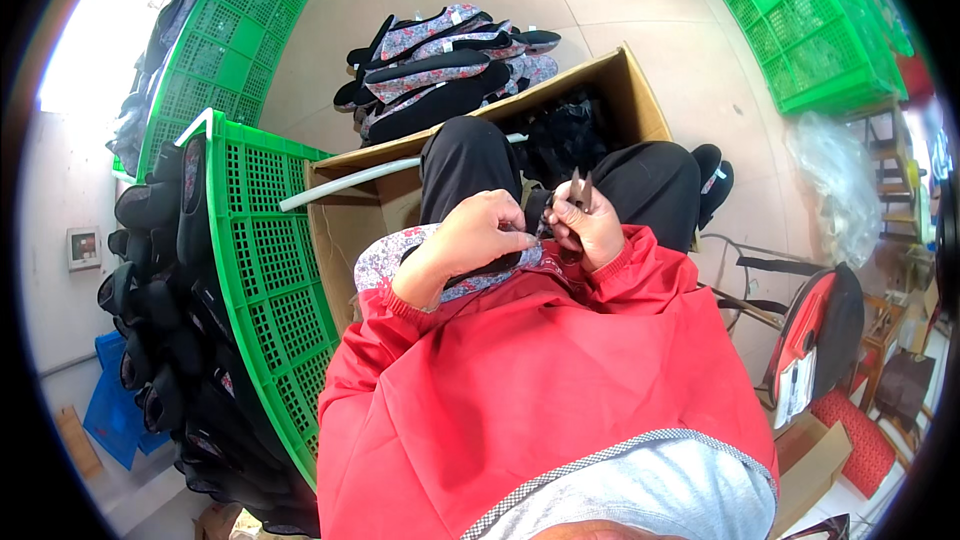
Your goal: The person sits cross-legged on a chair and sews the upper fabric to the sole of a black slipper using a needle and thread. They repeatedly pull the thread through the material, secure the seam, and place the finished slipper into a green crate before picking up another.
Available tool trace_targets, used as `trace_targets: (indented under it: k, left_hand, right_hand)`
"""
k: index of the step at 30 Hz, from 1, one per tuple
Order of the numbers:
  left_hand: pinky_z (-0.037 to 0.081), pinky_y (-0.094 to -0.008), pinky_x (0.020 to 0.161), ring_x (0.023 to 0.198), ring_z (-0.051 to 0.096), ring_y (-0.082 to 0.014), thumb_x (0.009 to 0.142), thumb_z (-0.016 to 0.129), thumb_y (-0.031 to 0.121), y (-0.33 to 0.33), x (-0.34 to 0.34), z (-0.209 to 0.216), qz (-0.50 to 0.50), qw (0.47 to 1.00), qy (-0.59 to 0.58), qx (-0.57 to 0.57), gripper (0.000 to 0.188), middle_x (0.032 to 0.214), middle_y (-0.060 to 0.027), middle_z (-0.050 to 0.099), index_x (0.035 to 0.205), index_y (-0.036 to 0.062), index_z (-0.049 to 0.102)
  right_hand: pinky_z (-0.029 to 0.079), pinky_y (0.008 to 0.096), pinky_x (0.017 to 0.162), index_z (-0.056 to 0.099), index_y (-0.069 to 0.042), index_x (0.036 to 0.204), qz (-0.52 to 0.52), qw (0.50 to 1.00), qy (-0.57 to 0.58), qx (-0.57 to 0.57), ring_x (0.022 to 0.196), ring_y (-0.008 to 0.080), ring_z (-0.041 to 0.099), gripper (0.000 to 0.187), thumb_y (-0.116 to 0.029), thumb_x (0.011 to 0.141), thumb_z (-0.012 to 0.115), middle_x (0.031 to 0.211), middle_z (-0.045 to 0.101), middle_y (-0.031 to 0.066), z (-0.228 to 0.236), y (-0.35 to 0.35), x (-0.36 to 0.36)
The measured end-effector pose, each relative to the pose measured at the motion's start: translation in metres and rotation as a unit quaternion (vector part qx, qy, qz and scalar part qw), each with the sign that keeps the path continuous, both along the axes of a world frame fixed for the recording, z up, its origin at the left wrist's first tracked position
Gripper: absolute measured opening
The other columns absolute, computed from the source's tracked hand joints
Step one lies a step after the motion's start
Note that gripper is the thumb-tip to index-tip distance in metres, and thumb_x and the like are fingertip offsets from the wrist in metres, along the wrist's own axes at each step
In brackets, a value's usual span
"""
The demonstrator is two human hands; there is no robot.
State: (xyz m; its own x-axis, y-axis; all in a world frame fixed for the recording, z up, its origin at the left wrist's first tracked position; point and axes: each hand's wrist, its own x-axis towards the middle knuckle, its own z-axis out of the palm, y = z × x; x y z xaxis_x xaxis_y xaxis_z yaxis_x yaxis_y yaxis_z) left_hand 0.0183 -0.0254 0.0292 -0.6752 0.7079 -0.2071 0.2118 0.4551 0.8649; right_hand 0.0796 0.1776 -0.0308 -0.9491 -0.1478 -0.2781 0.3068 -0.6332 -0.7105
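Observation:
My right hand (592, 227) is closed round a pair of dark thread snips (580, 192), whose two pointed blades stick up, slightly apart. My left hand (482, 230) is bent over my lap, its fingers curled on a floral cloth shoe (385, 258) with black trim. A small black piece (537, 208) shows between the two hands; whether it belongs to the shoe cannot be told. Past my knees, an open cardboard box (640, 105) holds dark bundled material (565, 135), with a pale tube (360, 180) lying across it.
A heap of floral and black shoes (430, 75) lies on the floor beyond the box. Green crates (265, 240) stand at the left, with many black shoes (165, 290) beside them. More green crates (800, 30), a clear plastic bag (835, 185) and a red-and-black round item (815, 330) are at the right.

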Motion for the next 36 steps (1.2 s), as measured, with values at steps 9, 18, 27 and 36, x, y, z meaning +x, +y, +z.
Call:
trace_targets:
  k: [9,18,27,36]
  left_hand:
    - [0.035,-0.0231,0.054,0.062,0.043,-0.0034,0.083,0.074,0.012,0.006,-0.007,0.01,0.14,0.971,-0.187,-0.04,0.016,0.066,0.0063,0.05,0.077,0.0012,0.064]
    - [0.033,-0.0215,0.05,0.058,0.044,-0.0019,0.085,0.073,0.015,0.008,-0.009,-0.001,0.192,0.954,-0.231,-0.003,0.015,0.066,0.0069,0.054,0.083,0.0004,0.071]
    - [0.034,-0.0217,0.053,0.06,0.046,-0.0026,0.085,0.072,0.015,0.009,-0.018,-0.007,0.204,0.922,-0.328,0.04,0.013,0.068,0.0059,0.056,0.081,0.0025,0.07]
    - [0.036,-0.0224,0.056,0.061,0.048,-0.0041,0.085,0.072,0.013,0.016,-0.016,-0.014,0.192,0.921,-0.332,0.065,0.013,0.068,0.0044,0.058,0.078,0.0029,0.07]
  right_hand:
    - [0.04,0.0195,0.047,0.055,-0.002,0.118,-0.083,0.996,-0.007,0.028,0.063,0.0103,0.053,0.028,-0.026,0.103,0.049,0.097,0.061,0.0112,0.002,0.051,-0.003]
    - [0.042,0.0235,0.07,0.045,-0.001,0.118,0.252,0.949,0.122,0.146,0.074,0.008,0.049,0.04,-0.038,0.103,0.046,0.093,0.059,0.0069,0.02,0.028,0.019]
    - [0.032,0.0182,0.048,0.046,-0.004,0.111,0.256,0.956,0.036,0.139,0.05,0.0043,0.037,0.026,-0.029,0.103,0.049,0.084,0.058,0.0077,0.021,0.014,0.013]
    - [0.026,0.0192,0.039,0.045,-0.008,0.102,0.233,0.96,-0.036,0.152,0.043,0.0046,0.033,0.024,-0.032,0.103,0.048,0.079,0.057,0.0065,0.025,0.005,0.009]
